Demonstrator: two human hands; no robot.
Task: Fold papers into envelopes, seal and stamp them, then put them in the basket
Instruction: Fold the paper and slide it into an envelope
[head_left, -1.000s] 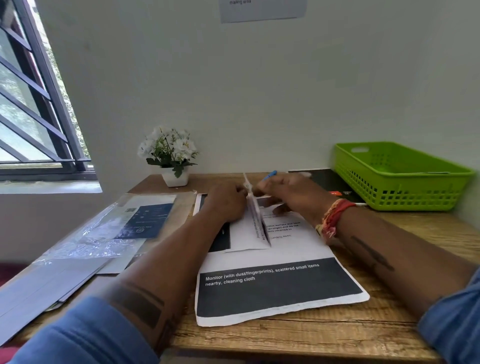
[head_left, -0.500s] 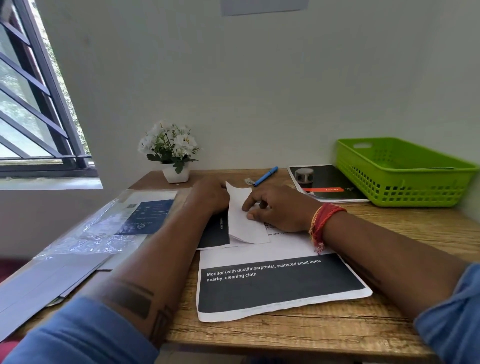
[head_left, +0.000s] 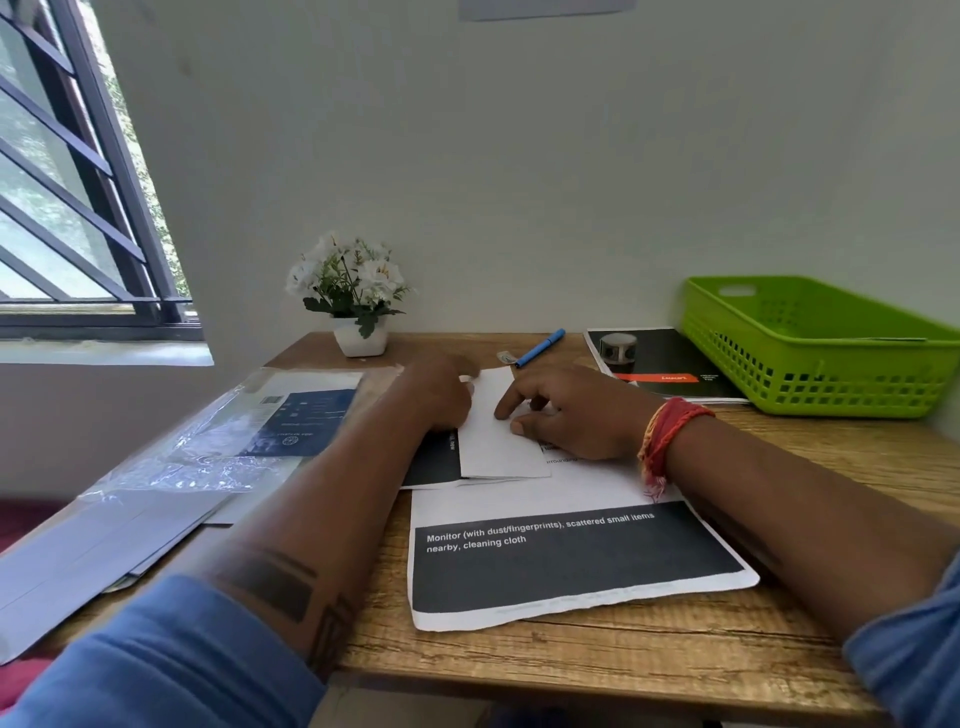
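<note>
A folded white paper (head_left: 496, 447) lies flat on top of a printed sheet (head_left: 571, 564) with a dark band and white text, in the middle of the wooden table (head_left: 597, 654). My left hand (head_left: 436, 397), blurred, rests on the paper's left edge with its fingertips at the top corner. My right hand (head_left: 569, 415) presses the paper's right side with index finger and thumb. A green plastic basket (head_left: 810, 358) stands at the back right. Grey envelopes (head_left: 98, 545) lie at the left.
A clear plastic sleeve with a blue card (head_left: 291, 421) lies left of my hands. A blue pen (head_left: 540, 347), a dark booklet (head_left: 665, 364) and a small potted white flower (head_left: 358, 301) sit near the wall. A barred window is at the left.
The paper stood on edge between my hands a second ago; it now lies folded flat. Both hands have come down onto it and the right hand has slid along its right side.
</note>
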